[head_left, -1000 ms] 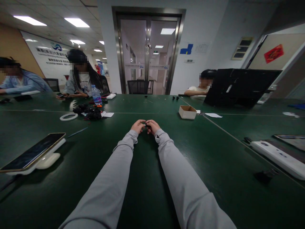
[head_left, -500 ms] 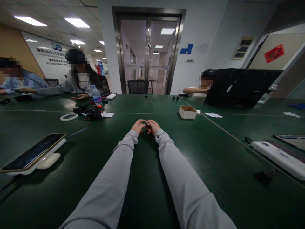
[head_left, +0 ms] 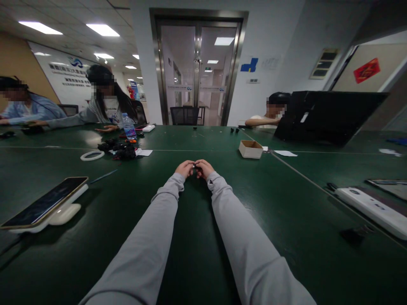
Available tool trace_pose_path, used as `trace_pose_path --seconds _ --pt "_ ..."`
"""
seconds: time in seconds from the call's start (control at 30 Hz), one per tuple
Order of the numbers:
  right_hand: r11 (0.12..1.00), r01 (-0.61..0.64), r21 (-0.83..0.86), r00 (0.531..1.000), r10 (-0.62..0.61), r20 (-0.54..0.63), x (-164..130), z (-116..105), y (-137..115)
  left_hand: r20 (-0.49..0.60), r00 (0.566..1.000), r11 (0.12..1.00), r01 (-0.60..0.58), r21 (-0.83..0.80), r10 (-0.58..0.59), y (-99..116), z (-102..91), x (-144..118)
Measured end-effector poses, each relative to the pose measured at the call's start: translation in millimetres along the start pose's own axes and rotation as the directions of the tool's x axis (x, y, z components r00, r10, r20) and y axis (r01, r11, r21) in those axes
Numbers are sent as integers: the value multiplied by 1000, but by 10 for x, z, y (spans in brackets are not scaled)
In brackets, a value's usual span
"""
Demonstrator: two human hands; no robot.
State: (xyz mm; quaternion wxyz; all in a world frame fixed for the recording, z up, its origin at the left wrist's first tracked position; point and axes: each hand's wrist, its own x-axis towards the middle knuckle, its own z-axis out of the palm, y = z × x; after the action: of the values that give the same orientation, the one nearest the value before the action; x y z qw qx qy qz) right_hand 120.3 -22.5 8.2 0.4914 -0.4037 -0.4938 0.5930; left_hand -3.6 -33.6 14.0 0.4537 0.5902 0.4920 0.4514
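Head view: left hand (head_left: 185, 168) and right hand (head_left: 204, 168) meet fingertip to fingertip at mid-table, both curled closed around a small dark part (head_left: 194, 167). That part is largely hidden by the fingers; its shape cannot be told. Both wrists rest on the dark green table top (head_left: 286, 220), grey sleeves extended forward. Far right of the hands sits a small open cardboard box (head_left: 250, 149). Far left lie a white ring (head_left: 92, 155) and a heap of black parts (head_left: 119, 149). Near left, a dark-screened phone (head_left: 44, 203) rests on a white stand.

Three seated people (head_left: 106, 103), one phone (head_left: 44, 202), one cardboard box (head_left: 250, 149), one water bottle (head_left: 128, 126)
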Motion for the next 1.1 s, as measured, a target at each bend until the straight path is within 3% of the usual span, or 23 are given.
trace_pose_path --seconds 0.77,0.93,1.1 --pt "1000 -5 -5 1000 5 -1 1 2 1 -23 1000 1000 -6 -21 6 3 3 6" --pt "1000 -1 15 1000 0 12 19 -11 17 34 998 998 49 -28 -48 72 -4 -37" --pt "1000 12 20 1000 -12 4 33 -12 31 37 999 1000 12 -5 -12 82 -17 -52"
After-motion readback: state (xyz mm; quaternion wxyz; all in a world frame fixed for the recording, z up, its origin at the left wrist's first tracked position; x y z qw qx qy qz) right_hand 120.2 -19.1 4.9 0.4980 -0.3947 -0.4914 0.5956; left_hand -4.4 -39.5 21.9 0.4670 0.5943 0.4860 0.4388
